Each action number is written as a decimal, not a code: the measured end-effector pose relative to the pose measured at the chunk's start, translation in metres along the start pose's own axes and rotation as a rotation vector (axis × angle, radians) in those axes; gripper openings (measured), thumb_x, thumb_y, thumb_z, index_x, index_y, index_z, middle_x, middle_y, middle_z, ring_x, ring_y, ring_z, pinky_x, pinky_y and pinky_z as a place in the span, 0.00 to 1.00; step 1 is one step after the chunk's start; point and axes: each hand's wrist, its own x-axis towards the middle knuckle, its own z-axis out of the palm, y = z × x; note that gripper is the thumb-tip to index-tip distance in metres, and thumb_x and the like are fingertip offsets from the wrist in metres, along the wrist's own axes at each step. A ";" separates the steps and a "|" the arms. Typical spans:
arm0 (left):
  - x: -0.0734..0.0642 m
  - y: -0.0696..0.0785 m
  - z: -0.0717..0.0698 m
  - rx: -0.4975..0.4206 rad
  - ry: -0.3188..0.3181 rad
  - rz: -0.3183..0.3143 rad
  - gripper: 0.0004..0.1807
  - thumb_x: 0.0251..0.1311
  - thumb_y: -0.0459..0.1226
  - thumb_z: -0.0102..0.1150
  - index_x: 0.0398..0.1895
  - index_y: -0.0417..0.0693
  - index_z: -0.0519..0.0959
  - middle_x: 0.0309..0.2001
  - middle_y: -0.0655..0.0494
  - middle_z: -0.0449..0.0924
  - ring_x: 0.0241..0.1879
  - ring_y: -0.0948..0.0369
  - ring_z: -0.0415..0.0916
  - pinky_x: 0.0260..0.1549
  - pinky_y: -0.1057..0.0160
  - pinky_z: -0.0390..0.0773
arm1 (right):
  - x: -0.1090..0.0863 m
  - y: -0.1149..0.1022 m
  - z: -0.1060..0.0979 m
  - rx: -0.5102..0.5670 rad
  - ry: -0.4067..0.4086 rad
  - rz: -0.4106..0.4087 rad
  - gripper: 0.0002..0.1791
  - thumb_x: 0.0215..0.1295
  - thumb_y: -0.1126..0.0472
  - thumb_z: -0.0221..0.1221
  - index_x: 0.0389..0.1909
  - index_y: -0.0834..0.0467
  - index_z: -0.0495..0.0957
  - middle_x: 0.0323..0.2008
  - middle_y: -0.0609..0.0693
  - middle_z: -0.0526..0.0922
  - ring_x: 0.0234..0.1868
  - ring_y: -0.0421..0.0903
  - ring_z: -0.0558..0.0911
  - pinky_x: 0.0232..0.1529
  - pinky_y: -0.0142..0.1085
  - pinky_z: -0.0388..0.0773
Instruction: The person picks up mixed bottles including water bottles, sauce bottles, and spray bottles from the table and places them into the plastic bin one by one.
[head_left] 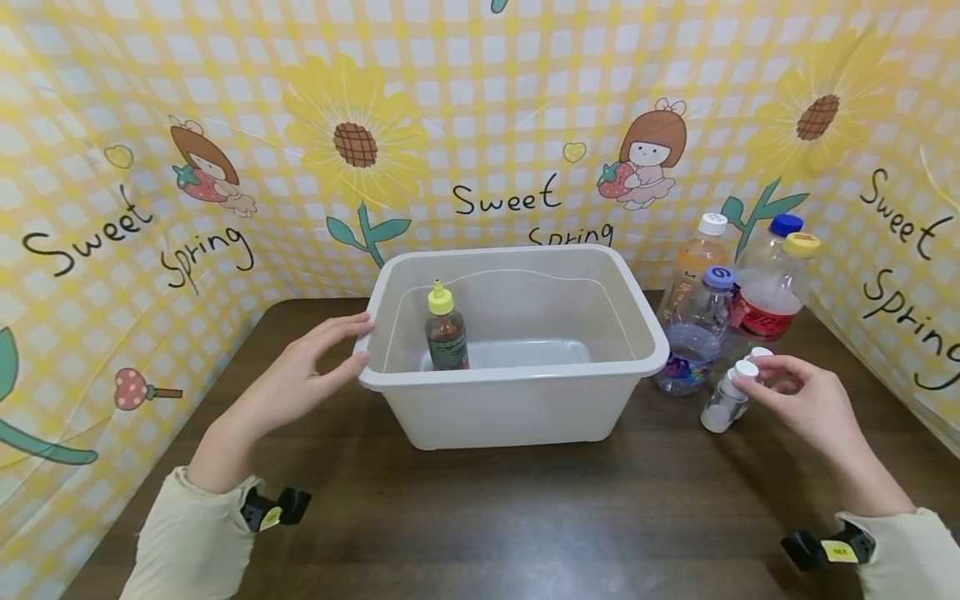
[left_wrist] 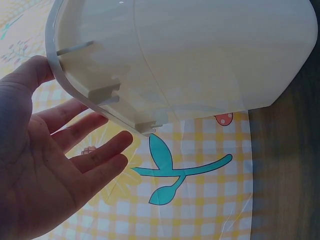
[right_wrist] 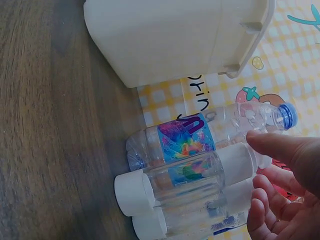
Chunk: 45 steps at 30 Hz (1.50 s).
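Note:
A white plastic tub (head_left: 510, 408) stands on the table, and in its left part is a dark bottle with a yellow nozzle cap (head_left: 447, 337). My left hand (head_left: 311, 362) touches the tub's left rim with thumb and fingertips, its fingers fairly straight. To the tub's right, my right hand (head_left: 813, 404) pinches the white cap of a small clear bottle (head_left: 723, 407) between thumb and fingers. A second small clear bottle (right_wrist: 190, 222) with white ends stands right beside it. In the right wrist view, both small bottles appear in front of a larger bottle with a colourful label (right_wrist: 185, 140).
Behind the small bottles stand several larger drink bottles: an orange one with a white cap (head_left: 693, 254), a clear one with a light blue cap (head_left: 693, 342), and a red-labelled one with a yellow cap (head_left: 772, 304). A checked cloth (head_left: 495, 108) hangs around the dark wooden table (head_left: 480, 517).

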 end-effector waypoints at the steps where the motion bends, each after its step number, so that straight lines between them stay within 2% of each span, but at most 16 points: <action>1: 0.000 0.000 0.000 -0.003 -0.003 -0.002 0.23 0.65 0.42 0.52 0.62 0.44 0.69 0.67 0.47 0.64 0.67 0.46 0.59 0.59 0.41 0.62 | 0.000 -0.001 0.000 -0.008 0.003 0.000 0.26 0.59 0.47 0.62 0.49 0.63 0.76 0.29 0.38 0.75 0.25 0.30 0.69 0.23 0.28 0.68; 4: 0.000 -0.001 0.000 0.001 -0.008 -0.009 0.24 0.65 0.43 0.52 0.62 0.44 0.69 0.67 0.47 0.63 0.67 0.46 0.59 0.60 0.41 0.62 | 0.000 -0.005 0.000 -0.035 0.017 -0.004 0.26 0.58 0.46 0.62 0.48 0.63 0.76 0.31 0.46 0.76 0.26 0.30 0.68 0.23 0.29 0.68; 6: 0.000 -0.002 0.000 0.002 -0.012 -0.012 0.24 0.65 0.43 0.52 0.62 0.43 0.69 0.67 0.46 0.63 0.67 0.46 0.58 0.60 0.41 0.62 | 0.000 -0.008 -0.002 -0.038 0.025 -0.015 0.26 0.58 0.47 0.62 0.48 0.63 0.77 0.31 0.47 0.77 0.25 0.29 0.68 0.23 0.29 0.67; 8: 0.000 -0.002 0.000 0.007 -0.011 -0.013 0.24 0.65 0.43 0.52 0.62 0.43 0.69 0.67 0.46 0.63 0.67 0.46 0.58 0.60 0.40 0.62 | 0.000 -0.012 -0.005 -0.031 0.033 -0.025 0.25 0.58 0.47 0.63 0.48 0.63 0.77 0.29 0.43 0.77 0.25 0.28 0.68 0.22 0.29 0.67; 12: 0.000 -0.003 0.000 0.010 -0.010 -0.011 0.24 0.65 0.43 0.52 0.62 0.43 0.69 0.67 0.46 0.63 0.67 0.46 0.59 0.60 0.40 0.62 | 0.001 -0.019 -0.012 -0.014 0.049 -0.038 0.24 0.57 0.48 0.63 0.46 0.62 0.78 0.24 0.29 0.72 0.25 0.27 0.68 0.22 0.30 0.67; 15: 0.000 -0.002 -0.001 0.007 -0.007 -0.007 0.23 0.65 0.42 0.52 0.62 0.44 0.69 0.67 0.46 0.63 0.67 0.46 0.59 0.60 0.40 0.62 | 0.002 -0.024 -0.017 -0.006 0.055 -0.043 0.24 0.58 0.47 0.63 0.46 0.62 0.77 0.23 0.23 0.69 0.26 0.27 0.68 0.22 0.29 0.68; 24: 0.000 0.001 -0.002 -0.003 0.003 0.008 0.22 0.65 0.42 0.53 0.61 0.45 0.70 0.67 0.47 0.64 0.67 0.47 0.59 0.59 0.41 0.63 | 0.006 -0.038 -0.029 0.003 0.073 -0.032 0.24 0.57 0.46 0.63 0.46 0.60 0.76 0.22 0.25 0.70 0.26 0.28 0.68 0.21 0.29 0.68; 32: 0.000 -0.001 -0.001 -0.001 -0.001 0.006 0.23 0.65 0.42 0.52 0.62 0.45 0.69 0.67 0.46 0.64 0.67 0.46 0.59 0.59 0.40 0.63 | 0.011 -0.055 -0.040 0.037 0.091 -0.074 0.19 0.57 0.48 0.63 0.43 0.57 0.76 0.23 0.24 0.71 0.26 0.26 0.70 0.23 0.26 0.68; 36: -0.001 -0.001 -0.001 -0.015 -0.008 -0.003 0.23 0.65 0.42 0.52 0.62 0.45 0.69 0.67 0.47 0.63 0.67 0.46 0.59 0.59 0.40 0.62 | 0.014 -0.064 -0.046 0.018 0.090 -0.072 0.21 0.57 0.47 0.63 0.45 0.57 0.75 0.23 0.25 0.71 0.27 0.27 0.70 0.25 0.26 0.66; 40: -0.001 0.000 -0.001 -0.024 -0.012 -0.007 0.23 0.65 0.42 0.52 0.62 0.45 0.69 0.67 0.47 0.63 0.67 0.46 0.58 0.60 0.40 0.61 | 0.018 -0.074 -0.052 0.000 0.107 -0.088 0.23 0.57 0.47 0.63 0.46 0.59 0.76 0.21 0.23 0.71 0.27 0.25 0.69 0.26 0.27 0.64; 45: -0.001 0.001 -0.001 -0.017 -0.010 -0.008 0.23 0.65 0.42 0.53 0.62 0.46 0.69 0.67 0.47 0.63 0.67 0.46 0.58 0.60 0.40 0.62 | 0.024 -0.086 -0.059 0.006 0.132 -0.132 0.23 0.56 0.48 0.64 0.46 0.59 0.77 0.23 0.19 0.69 0.27 0.22 0.69 0.26 0.23 0.65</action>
